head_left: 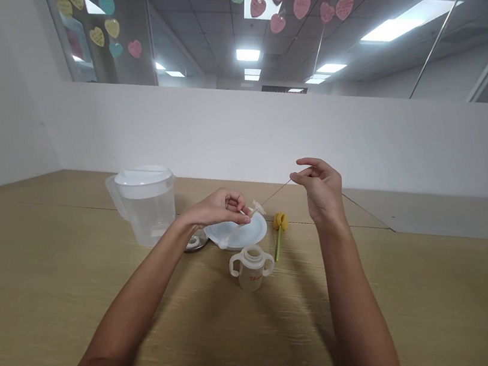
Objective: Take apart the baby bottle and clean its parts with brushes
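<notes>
My left hand (215,208) is raised above a round white plastic plate (253,230), pinching a thin white straw (233,232) between fingers and thumb. A small white bristle tuft (256,207) sticks out just past those fingertips. From it, a thin wire (273,194) runs across to my right hand (320,190), whose thumb and fingers pinch its far end. Both hands are in the air, off the table. Below and between them lie a yellow sponge brush with a green handle (279,229) and a two-handled clear sippy cup (251,268).
A lidded plastic pitcher holding water (148,211) stands left of the plate on a light wooden table (57,276). A round metal piece (197,243) lies partly under the plate. A low white wall (236,129) runs behind the table, with a window above it.
</notes>
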Action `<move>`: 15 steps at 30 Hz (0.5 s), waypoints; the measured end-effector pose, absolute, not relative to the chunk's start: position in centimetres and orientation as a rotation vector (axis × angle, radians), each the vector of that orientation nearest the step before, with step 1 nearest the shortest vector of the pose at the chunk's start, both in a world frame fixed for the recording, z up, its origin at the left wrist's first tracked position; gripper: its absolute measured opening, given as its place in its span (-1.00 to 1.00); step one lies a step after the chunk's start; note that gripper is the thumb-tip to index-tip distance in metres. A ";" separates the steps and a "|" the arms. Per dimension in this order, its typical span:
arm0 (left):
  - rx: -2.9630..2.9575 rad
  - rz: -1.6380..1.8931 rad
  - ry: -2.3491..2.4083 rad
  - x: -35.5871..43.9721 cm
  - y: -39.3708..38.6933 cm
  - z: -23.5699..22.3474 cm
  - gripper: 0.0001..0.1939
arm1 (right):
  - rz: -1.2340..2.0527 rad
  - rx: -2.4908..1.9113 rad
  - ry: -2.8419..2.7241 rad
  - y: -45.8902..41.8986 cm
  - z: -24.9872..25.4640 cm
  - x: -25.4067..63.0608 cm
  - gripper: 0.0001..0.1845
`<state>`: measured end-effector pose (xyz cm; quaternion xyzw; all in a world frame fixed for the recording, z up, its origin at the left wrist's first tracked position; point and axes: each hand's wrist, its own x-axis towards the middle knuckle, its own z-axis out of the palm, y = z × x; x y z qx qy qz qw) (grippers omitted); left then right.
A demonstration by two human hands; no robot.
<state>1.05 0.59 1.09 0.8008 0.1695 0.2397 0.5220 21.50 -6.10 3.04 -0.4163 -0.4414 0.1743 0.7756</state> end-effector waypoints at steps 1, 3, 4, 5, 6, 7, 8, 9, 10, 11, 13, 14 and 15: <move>1.918 0.570 0.407 1.0 0.6 1.1 -0.68 | 0.376 -0.904 -0.953 -6.1 3.1 21.5 -0.73; 1.914 0.564 0.409 1.0 0.5 1.2 -0.69 | 0.374 -0.906 -0.949 -6.1 3.1 21.7 -0.73; 1.912 0.562 0.413 1.0 0.5 1.3 -0.69 | 0.373 -0.904 -0.947 -6.0 3.1 21.7 -0.73; 1.910 0.560 0.417 1.0 0.4 1.3 -0.69 | 0.372 -0.901 -0.945 -6.0 3.0 21.8 -0.73; 1.910 0.558 0.423 1.0 0.4 1.3 -0.69 | 0.372 -0.897 -0.944 -6.0 3.0 21.9 -0.73; 1.911 0.556 0.427 1.0 0.3 1.3 -0.69 | 0.370 -0.892 -0.943 -6.0 3.0 22.0 -0.72; 1.914 0.552 0.431 1.0 0.3 1.4 -0.69 | 0.368 -0.890 -0.944 -6.0 3.0 22.1 -0.73; 1.916 0.549 0.432 1.0 0.3 1.4 -0.68 | 0.365 -0.888 -0.944 -6.0 3.0 22.1 -0.73; 1.919 0.547 0.432 1.1 0.3 1.4 -0.68 | 0.362 -0.889 -0.943 -6.0 3.0 22.2 -0.73; 1.922 0.547 0.431 1.1 0.3 1.4 -0.68 | 0.360 -0.892 -0.941 -6.0 3.0 22.2 -0.73; 1.926 0.547 0.432 1.1 0.3 1.3 -0.67 | 0.355 -0.898 -0.936 -6.0 3.0 22.3 -0.73; 1.926 0.547 0.434 1.1 0.3 1.3 -0.67 | 0.352 -0.901 -0.935 -6.0 3.0 22.4 -0.73; 1.924 0.546 0.437 1.1 0.3 1.4 -0.67 | 0.349 -0.902 -0.935 -6.0 3.0 22.4 -0.73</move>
